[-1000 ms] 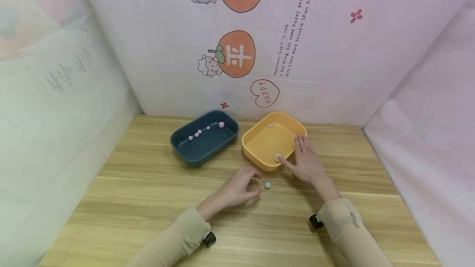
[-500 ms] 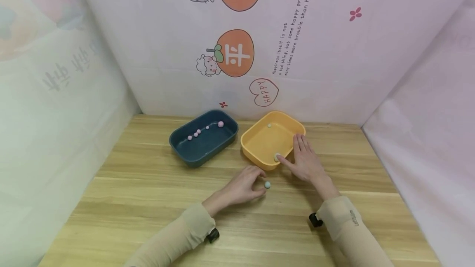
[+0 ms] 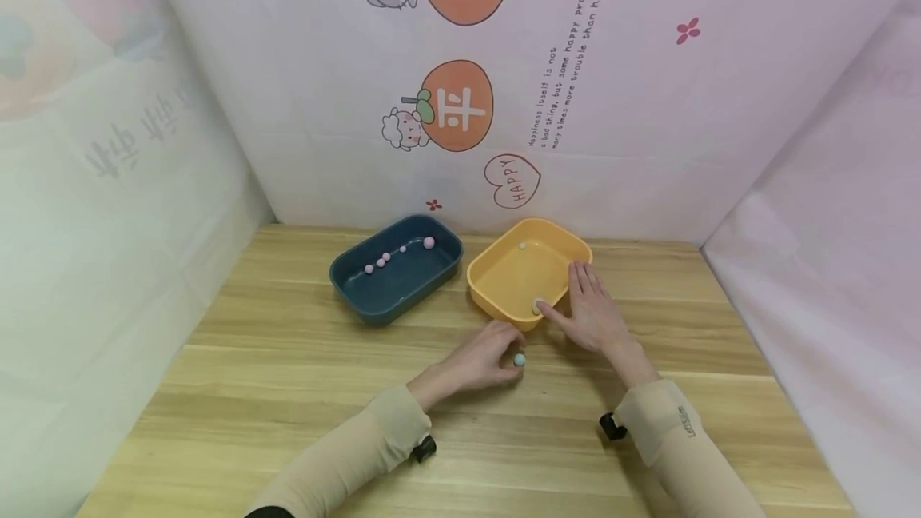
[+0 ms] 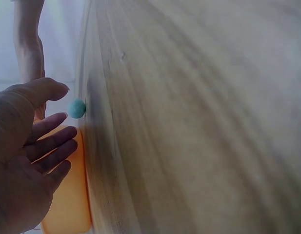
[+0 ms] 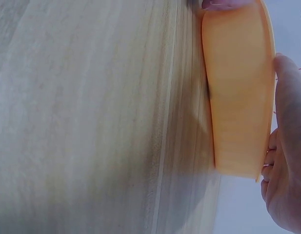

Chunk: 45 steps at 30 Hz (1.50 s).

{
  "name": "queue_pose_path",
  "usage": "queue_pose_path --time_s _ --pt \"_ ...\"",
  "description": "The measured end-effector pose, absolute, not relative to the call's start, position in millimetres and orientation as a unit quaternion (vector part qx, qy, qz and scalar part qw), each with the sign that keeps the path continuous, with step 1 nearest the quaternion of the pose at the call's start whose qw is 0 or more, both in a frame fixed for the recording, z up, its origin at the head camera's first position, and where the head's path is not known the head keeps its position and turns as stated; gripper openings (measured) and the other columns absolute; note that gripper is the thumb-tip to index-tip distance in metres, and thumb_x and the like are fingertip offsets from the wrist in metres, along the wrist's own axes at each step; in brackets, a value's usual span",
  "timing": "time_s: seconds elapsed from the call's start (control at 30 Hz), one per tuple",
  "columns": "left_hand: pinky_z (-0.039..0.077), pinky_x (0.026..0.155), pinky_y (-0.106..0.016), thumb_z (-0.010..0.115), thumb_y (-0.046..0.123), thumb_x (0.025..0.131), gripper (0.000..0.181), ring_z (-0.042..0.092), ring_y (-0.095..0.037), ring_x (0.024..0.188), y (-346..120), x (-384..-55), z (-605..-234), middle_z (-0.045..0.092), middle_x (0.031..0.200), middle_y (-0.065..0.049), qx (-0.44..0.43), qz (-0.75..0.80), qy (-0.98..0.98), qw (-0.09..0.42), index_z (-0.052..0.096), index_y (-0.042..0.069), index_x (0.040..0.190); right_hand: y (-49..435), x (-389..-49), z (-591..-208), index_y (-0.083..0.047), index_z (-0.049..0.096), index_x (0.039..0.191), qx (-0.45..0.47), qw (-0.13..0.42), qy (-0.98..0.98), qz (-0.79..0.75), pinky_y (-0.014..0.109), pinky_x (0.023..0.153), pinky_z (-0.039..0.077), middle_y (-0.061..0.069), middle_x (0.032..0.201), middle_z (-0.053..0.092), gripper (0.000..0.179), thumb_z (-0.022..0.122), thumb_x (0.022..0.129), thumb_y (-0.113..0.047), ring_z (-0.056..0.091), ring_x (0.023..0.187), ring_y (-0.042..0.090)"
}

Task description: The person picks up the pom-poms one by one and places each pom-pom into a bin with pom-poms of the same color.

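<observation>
A small pale-green ball (image 3: pixel 520 360) lies on the wooden table in front of the yellow bin (image 3: pixel 518 278). My left hand (image 3: pixel 484 358) reaches to it, thumb and forefinger on either side. In the left wrist view, a gap shows between those fingers, and the green ball (image 4: pixel 77 108) sits just past their tips. My right hand (image 3: pixel 594 321) rests on the bin's right-hand rim with fingers extended. Its thumb lies at the near rim, beside a whitish ball (image 3: pixel 537 306) inside. A tiny pale ball (image 3: pixel 522 245) is at the bin's far side.
A dark blue bin (image 3: pixel 396 282) stands left of the yellow one, with several pink balls (image 3: pixel 385 257) along its far side. Behind both rises a printed white cloth (image 3: pixel 612 190). Bare wooden tabletop (image 3: pixel 288 390) extends to the left and front.
My left hand has moved to the right, bringing its thumb and forefinger around the green ball. The right hand has stayed on the yellow bin.
</observation>
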<state>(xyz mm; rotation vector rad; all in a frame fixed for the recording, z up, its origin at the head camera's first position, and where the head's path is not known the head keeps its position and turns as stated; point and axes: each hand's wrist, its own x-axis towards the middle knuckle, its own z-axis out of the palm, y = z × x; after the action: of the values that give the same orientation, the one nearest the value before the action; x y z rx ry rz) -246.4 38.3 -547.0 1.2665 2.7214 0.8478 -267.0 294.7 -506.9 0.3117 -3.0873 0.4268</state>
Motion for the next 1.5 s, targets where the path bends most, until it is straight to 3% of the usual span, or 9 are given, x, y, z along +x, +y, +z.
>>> queue_pose_path --time_s 0.17,0.6,0.9,1.07,1.23,1.5 --pt "0.055 0.104 -0.032 0.078 0.023 0.098 0.021 0.062 -0.017 0.120 43 -259 -576 0.069 0.118 0.002 0.408 0.283 0.868 -0.002 0.070 0.016 0.117 294 -268 -507 0.015 0.005 0.170 0.102 0.008 -0.985 0.136 0.061 0.141 0.009 0.034 0.181 0.004 0.112 0.044 0.109 -0.071 0.006 0.171 0.052" --pt "0.056 0.099 -0.030 0.081 0.023 0.099 0.014 0.063 -0.017 0.115 42 -261 -583 0.071 0.115 0.004 0.410 0.267 0.872 -0.013 0.074 0.017 0.109 293 -269 -507 0.015 0.005 0.170 0.103 0.009 -0.985 0.136 0.061 0.141 0.010 0.034 0.181 0.005 0.112 0.045 0.109 -0.071 0.007 0.171 0.051" --pt "0.053 0.091 -0.025 0.079 0.022 0.100 0.014 0.058 -0.012 0.104 28 -240 -537 0.070 0.109 0.002 0.395 0.279 0.875 0.033 0.072 0.013 0.109 294 -269 -509 0.015 0.005 0.170 0.103 0.009 -0.985 0.135 0.061 0.141 0.009 0.035 0.181 0.005 0.113 0.044 0.109 -0.072 0.006 0.171 0.051" --pt "0.056 0.101 -0.028 0.076 0.019 0.103 0.011 0.062 -0.014 0.113 20 -230 -519 0.071 0.115 -0.001 0.370 0.316 0.872 0.050 0.070 0.014 0.111 295 -269 -510 0.015 0.005 0.170 0.103 0.009 -0.985 0.136 0.061 0.141 0.009 0.034 0.181 0.005 0.113 0.044 0.109 -0.071 0.006 0.171 0.052" --pt "0.057 0.109 -0.036 0.074 0.019 0.106 0.010 0.065 -0.019 0.122 16 -228 -511 0.072 0.120 -0.003 0.361 0.357 0.861 0.035 0.067 0.014 0.111 295 -268 -510 0.016 0.007 0.170 0.104 0.011 -0.985 0.136 0.061 0.141 0.010 0.035 0.180 0.006 0.113 0.045 0.109 -0.071 0.007 0.171 0.052" --pt "0.058 0.108 -0.038 0.075 0.014 0.105 0.011 0.067 -0.022 0.119 20 -230 -499 0.073 0.116 -0.005 0.387 0.385 0.838 -0.021 0.067 0.011 0.113 296 -267 -511 0.015 0.005 0.170 0.102 0.008 -0.985 0.138 0.061 0.141 0.010 0.034 0.181 0.004 0.113 0.045 0.109 -0.072 0.006 0.171 0.052"
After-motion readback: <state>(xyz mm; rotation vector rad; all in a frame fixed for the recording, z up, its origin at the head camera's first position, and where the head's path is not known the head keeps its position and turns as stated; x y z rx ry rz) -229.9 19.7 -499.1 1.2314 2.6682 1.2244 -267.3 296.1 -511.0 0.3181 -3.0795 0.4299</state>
